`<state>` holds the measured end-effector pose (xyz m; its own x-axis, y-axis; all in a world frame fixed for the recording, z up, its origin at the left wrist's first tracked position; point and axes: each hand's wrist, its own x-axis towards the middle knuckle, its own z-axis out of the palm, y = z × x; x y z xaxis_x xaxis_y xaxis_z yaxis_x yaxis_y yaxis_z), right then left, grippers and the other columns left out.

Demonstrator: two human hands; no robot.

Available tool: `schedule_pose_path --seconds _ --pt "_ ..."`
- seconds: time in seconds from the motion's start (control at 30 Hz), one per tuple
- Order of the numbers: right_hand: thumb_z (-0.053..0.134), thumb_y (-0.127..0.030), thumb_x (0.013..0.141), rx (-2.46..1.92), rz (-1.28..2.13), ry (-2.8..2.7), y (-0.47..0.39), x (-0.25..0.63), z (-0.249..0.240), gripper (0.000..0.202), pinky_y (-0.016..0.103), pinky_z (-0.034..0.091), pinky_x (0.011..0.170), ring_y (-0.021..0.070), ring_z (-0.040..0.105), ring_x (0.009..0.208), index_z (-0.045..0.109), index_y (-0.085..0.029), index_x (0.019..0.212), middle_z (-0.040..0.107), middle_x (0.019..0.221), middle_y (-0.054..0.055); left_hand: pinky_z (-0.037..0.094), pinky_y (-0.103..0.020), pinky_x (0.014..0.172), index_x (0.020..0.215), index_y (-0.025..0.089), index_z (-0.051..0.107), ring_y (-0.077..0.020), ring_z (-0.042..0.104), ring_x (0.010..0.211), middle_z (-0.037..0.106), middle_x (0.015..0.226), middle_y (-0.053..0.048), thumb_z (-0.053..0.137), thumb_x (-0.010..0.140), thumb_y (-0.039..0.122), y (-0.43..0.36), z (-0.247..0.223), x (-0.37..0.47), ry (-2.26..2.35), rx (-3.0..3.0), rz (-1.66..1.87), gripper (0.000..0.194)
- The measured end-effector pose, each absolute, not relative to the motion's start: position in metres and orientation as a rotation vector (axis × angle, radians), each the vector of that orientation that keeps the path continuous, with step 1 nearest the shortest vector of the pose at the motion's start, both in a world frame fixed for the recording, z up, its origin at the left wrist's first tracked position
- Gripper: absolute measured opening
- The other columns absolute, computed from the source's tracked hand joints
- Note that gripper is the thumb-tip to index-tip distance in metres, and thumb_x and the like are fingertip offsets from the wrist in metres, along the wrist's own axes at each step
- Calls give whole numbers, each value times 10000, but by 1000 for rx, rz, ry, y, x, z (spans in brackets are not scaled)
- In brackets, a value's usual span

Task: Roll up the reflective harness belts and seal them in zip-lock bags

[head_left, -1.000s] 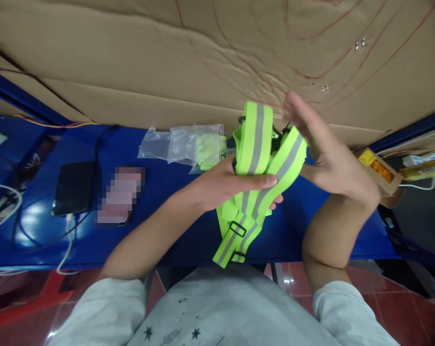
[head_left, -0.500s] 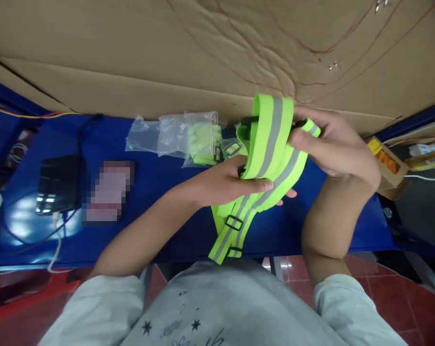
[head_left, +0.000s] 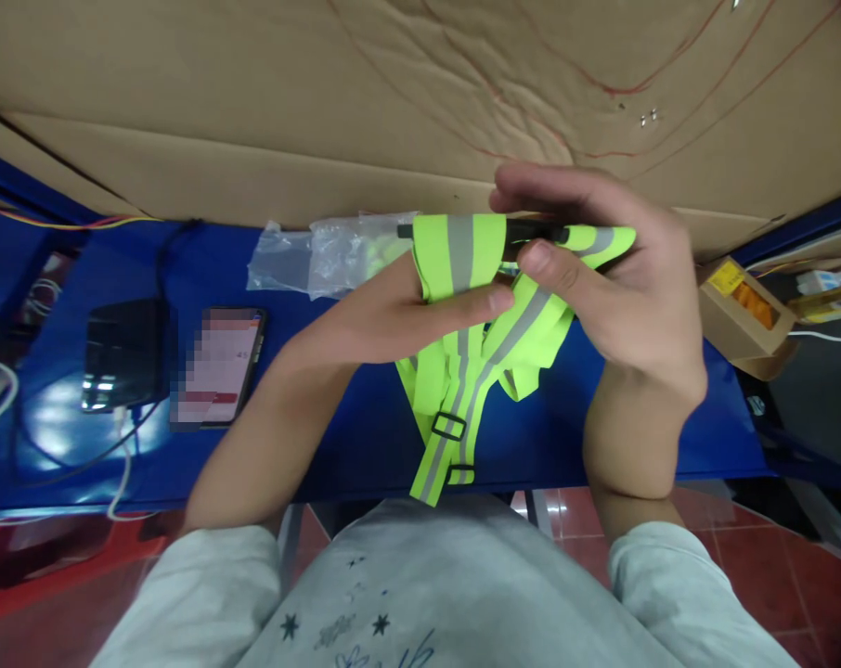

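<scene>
A neon yellow-green reflective strap harness (head_left: pixel 462 250) with grey stripes hangs between my two hands above the blue table. My left hand (head_left: pixel 420 320) grips its folded bands, thumb across the front, the other fingers hidden behind. At the upper right, my right hand (head_left: pixel 615 269) pinches the harness near a black buckle (head_left: pixel 528 232), thumb in front and fingers bent over behind. Below, the loose strap ends dangle toward the table's front edge, with a black slider (head_left: pixel 449 426) on one of them.
Behind my left hand lie clear plastic bags (head_left: pixel 337 255), with neon material in one. To the left are a phone (head_left: pixel 222 366) and a black box-like device (head_left: pixel 122 353) with cables. An open carton (head_left: pixel 744 311) stands at the right. Cardboard (head_left: pixel 253 83) lines the back.
The upper loop of the harness has come down and swung left, now folded over my left hand. My right hand has turned, its fingers rising behind the black buckle.
</scene>
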<state>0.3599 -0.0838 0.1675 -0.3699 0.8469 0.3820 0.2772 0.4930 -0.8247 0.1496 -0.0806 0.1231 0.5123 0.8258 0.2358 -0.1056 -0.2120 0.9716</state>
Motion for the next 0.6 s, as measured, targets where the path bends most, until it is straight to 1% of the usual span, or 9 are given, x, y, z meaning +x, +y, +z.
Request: schedule_pose_path --seconds 0.07,0.13,0.23,0.33,0.43,0.5,0.6 --pt "747 -331 980 -816 966 -1886 -78 353 162 311 371 559 1153 211 672 1330 713 -334 1289 711 1412 -60 453 -373 1199 1159 219 784 -278 617 1368 774 1207 -12 774 928 401 -79 119 158 681 1524 994 294" --pt "742 -318 983 -763 979 -1890 -69 348 154 293 368 534 1182 201 672 1326 717 -297 1274 714 1414 -34 451 -399 1211 1177 226 771 -284 616 1375 765 1270 -24 832 879 374 -74 108 163 691 1405 976 339" --pt "720 -353 993 -813 951 -1894 -57 343 135 263 375 545 1166 203 706 1268 751 -285 1244 769 1313 -16 531 -416 1128 1184 219 759 -295 679 1295 767 1284 -49 925 779 347 -73 83 169 586 1053 933 457" --pt "744 -397 966 -890 1032 -1902 -58 340 108 295 405 569 1132 223 732 1222 770 -291 1240 790 1266 -11 588 -413 1023 1194 192 758 -300 748 1161 800 1180 -85 973 713 322 -89 50 171 534 714 817 543" --pt "748 -420 954 -962 1113 -1835 -74 335 76 325 433 578 1118 239 738 1215 773 -288 1250 796 1258 5 583 -410 1027 1167 165 773 -291 770 1111 808 1167 -118 936 765 300 -115 21 170 521 505 686 453" --pt "722 -414 971 -998 1120 -1773 -86 333 56 321 439 579 1116 241 732 1231 770 -297 1265 790 1278 13 579 -401 1034 1130 133 786 -300 774 1108 811 1140 -149 883 821 345 -130 8 168 446 428 625 388" --pt "697 -385 983 -976 1009 -1793 -98 335 36 284 460 547 1160 244 697 1293 780 -334 1250 776 1307 5 604 -408 994 1141 123 783 -319 791 1057 815 1091 -169 827 849 432 -145 -3 161 323 364 573 427"
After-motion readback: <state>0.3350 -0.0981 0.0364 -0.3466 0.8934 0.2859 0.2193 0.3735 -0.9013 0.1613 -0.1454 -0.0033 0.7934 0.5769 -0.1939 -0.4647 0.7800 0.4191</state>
